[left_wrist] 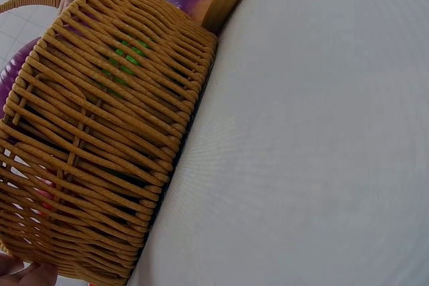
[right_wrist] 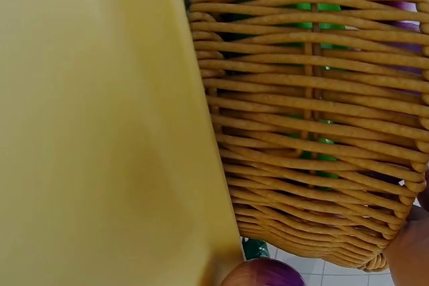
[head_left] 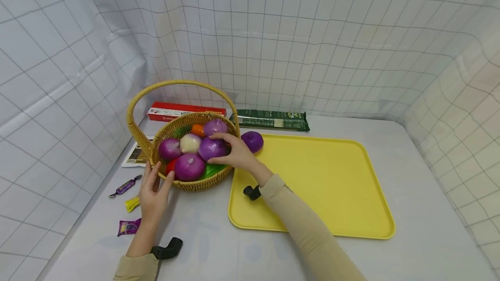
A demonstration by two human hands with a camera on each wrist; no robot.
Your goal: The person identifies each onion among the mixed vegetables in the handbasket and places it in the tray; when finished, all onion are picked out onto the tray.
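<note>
Left of frame centre: our right hand (head_left: 236,153) gripped a purple onion (head_left: 210,148) | our left hand (head_left: 153,194) spread at the basket (head_left: 203,184) rim | we judged the onion firm, slick, best held round its sides

The head camera looks forward and down across the worktop (head_left: 203,235); both wrist cameras face the wicker basket (head_left: 203,184), low and close — seemingly from different sides — all three sharing it.

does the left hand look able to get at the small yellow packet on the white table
Probably yes: nothing visible blocks the small yellow packet beside the left hand, which would first leave the tan wicker basket.
</note>
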